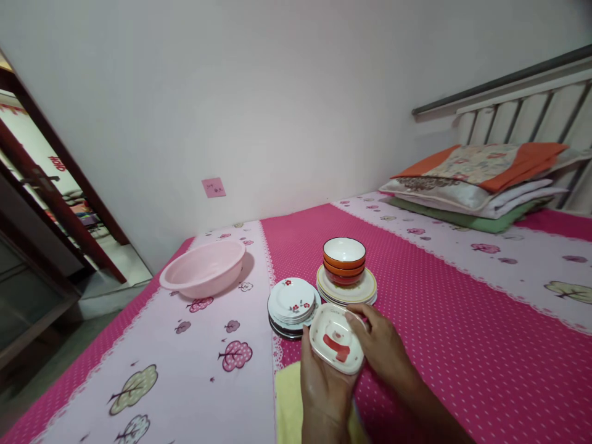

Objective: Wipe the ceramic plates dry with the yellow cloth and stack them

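Observation:
A small white square dish [337,338] with a red bear picture and red dots is held between both hands above the bed. My left hand [321,387] cups it from below, fingers wrapped under its near edge. My right hand [382,346] grips its right rim, thumb on top. Just beyond it lies a stack of small white plates [293,302] with red flowers. To the right of that stack sit stacked orange bowls [344,259] on a pile of cream plates [352,292].
A pink plastic basin [203,267] rests on the bed's left side. A yellow cloth [289,407] lies under my wrists. Folded pillows and bedding [472,182] sit at the far right by the headboard. A doorway [50,203] opens at left.

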### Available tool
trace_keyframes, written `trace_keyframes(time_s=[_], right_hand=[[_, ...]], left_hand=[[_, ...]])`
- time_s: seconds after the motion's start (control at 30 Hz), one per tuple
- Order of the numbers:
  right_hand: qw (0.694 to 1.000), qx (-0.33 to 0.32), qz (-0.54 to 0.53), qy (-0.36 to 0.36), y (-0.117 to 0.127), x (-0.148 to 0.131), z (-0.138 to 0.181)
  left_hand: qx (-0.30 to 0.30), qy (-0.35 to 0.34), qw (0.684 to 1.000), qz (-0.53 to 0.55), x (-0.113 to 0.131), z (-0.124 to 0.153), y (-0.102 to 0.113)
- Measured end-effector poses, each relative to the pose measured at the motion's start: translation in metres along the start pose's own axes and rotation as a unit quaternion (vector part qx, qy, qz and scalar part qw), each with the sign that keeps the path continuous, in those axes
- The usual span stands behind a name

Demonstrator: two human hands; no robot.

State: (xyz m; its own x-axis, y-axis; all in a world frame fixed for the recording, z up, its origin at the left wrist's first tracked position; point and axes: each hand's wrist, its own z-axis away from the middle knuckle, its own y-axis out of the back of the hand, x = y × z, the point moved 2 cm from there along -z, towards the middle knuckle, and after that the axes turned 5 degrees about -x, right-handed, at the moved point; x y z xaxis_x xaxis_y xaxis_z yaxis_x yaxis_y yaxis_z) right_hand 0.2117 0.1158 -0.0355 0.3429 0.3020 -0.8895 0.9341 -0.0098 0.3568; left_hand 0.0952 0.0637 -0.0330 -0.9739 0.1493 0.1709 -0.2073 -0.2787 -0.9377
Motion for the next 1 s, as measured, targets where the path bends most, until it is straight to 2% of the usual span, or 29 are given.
trace_keyframes(time_s=[0.1,0.2,0.4,0.57,0.67,0.83,1.0], right_hand=[[0.994,-0.061,-0.074,-0.053,0.006,0.003,-0.002],[0.993,-0.091,-0.053,-0.059,0.009,0.002,-0.003],[0.998,-0.061,0.024,-0.024,0.006,0.005,-0.004],[0.998,-0.057,0.013,-0.021,0.007,0.005,-0.004],[0.997,-0.073,0.013,-0.018,0.007,-0.002,-0.009],[0.991,-0.117,0.050,0.044,-0.014,-0.022,-0.050],[0.981,-0.141,0.108,0.075,-0.051,-0.029,-0.107]], left_hand=[[0.023,-0.018,0.999,0.036,-0.002,0.001,-0.002],[0.022,-0.041,0.997,0.059,-0.002,0.002,-0.004],[0.019,-0.059,0.997,0.055,-0.005,0.002,-0.002],[-0.015,-0.040,0.998,0.055,-0.006,0.002,-0.002],[-0.007,-0.026,0.998,0.056,-0.003,0.003,-0.001],[0.060,-0.023,0.997,0.029,0.003,0.000,0.014],[0.071,0.010,0.997,0.028,0.004,-0.005,0.025]])
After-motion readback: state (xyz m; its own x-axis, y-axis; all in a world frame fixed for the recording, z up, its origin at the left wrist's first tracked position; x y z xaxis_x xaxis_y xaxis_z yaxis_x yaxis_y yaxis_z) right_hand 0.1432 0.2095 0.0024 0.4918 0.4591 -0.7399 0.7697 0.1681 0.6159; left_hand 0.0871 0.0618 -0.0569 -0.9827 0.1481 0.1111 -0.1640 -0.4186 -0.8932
